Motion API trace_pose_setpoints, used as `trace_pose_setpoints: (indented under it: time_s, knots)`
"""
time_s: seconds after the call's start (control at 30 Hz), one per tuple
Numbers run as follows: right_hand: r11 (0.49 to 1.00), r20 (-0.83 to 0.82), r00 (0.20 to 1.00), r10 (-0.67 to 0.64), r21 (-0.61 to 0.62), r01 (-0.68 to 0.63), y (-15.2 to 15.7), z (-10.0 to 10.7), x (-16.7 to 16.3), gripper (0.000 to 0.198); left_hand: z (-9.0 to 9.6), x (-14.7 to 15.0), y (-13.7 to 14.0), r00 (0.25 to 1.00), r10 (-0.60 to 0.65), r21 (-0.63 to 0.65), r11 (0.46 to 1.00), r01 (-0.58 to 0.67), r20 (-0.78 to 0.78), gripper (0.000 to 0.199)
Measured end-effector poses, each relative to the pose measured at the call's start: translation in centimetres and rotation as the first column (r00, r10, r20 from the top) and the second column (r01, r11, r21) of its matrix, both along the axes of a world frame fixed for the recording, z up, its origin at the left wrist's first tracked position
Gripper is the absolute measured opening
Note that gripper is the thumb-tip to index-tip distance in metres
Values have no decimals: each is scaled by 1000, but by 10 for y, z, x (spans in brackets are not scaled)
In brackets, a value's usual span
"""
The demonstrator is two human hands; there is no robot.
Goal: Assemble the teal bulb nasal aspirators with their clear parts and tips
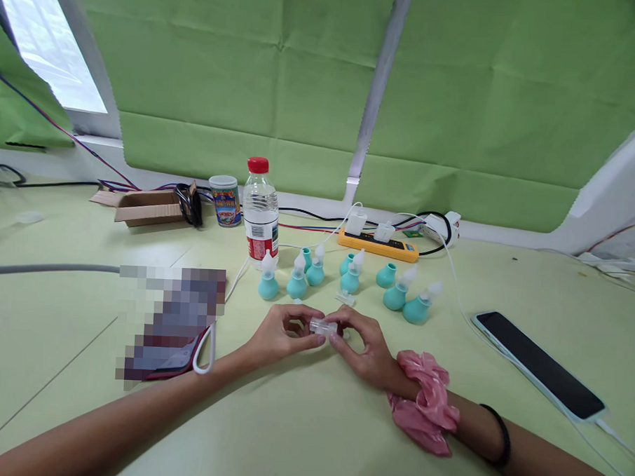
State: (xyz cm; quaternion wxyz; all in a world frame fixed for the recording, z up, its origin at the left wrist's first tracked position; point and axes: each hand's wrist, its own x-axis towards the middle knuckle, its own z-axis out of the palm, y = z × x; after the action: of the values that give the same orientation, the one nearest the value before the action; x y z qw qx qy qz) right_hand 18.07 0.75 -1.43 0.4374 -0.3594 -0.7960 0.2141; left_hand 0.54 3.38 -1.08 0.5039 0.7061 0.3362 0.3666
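Note:
Between the fingertips of both hands is a short clear plastic tube, held level just above the table. My left hand pinches its left end with thumb and fingers. At the other end, my right hand has thumb and forefinger closed on it; a pink scrunchie circles that wrist. Beyond the hands stand several teal squeeze bulbs with clear nozzles, like nasal aspirators, one of them a fitted bulb. A few bulbs have no nozzle, such as the open bulb. Another clear tube piece lies among them.
A water bottle with a red cap and a can stand at the back. Nearby are an open cardboard box and a yellow power strip. A phone charges at right; a partly blurred device lies left.

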Motion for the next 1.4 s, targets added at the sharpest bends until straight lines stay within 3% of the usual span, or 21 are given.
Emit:
trace_pose_setpoints:
  time_s: [0.47,0.8,1.0,1.17,1.4]
  knots:
    - [997,-49,999,16,-78,-20,1,-1,1,14,3,1,-5,997,9,162,987,4,-80,25]
    - [996,-40,998,39,-83,-42,1,0,2,12,3,1,-6,997,-10,142,990,20,-76,25]
    - [993,-74,996,40,-104,-48,1,-1,1,14,0,2,-8,991,102,240,967,-79,-83,26]
    - [987,-169,986,-16,-163,-12,-1,-5,-1,16,-3,2,-8,993,84,276,959,-58,-83,31]
    - [982,-136,990,-24,-188,-2,-1,-3,-3,18,1,3,-9,987,129,324,942,-91,-99,28]
